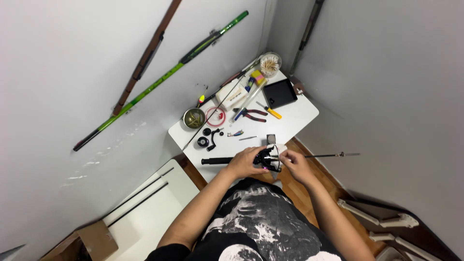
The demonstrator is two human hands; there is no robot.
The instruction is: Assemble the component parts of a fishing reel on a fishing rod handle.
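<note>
Reel (267, 158), black spinning type, held above the near edge of the white bench (299, 121); left hand (246, 162) clamped round its body, right hand (295, 163) pinching the front with a pale cloth. Black handle (213, 136) and small round parts (203, 141) lie apart by the metal bowl (194, 118): judged dismantled, reassembly outstanding.

A green rod (159, 82) and a brown rod (145, 58) are leaned against the wall. On the white table (299, 118), red-handled pliers (251, 114), a yellow-handled screwdriver (269, 111), a black tablet (279, 93), a small metal bowl (194, 118) and a jar of wooden sticks (270, 64) are laid out. A cardboard box (94, 240) is seen lower left.
</note>
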